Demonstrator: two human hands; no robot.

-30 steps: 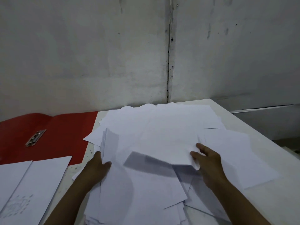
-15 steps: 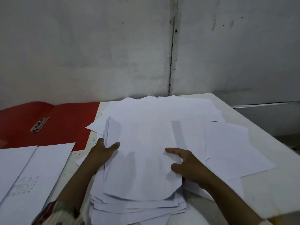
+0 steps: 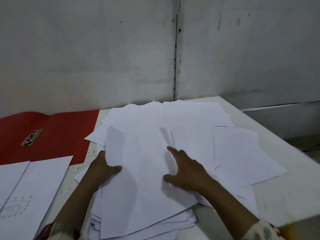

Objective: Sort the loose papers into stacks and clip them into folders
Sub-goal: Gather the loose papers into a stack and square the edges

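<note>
Head view, left to right: red folder (image 3: 57, 135) lies open; left hand (image 3: 102, 170) grips the loose papers (image 3: 147, 170) at their left edge; right hand (image 3: 187, 172), apparently flat and blurred, has slid across the top sheet, squaring a stack.

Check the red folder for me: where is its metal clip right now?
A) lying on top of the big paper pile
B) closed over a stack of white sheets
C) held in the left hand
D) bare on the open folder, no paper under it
D: the metal clip lies bare on the open red folder, left of the paper pile, with no sheet under it.
</note>
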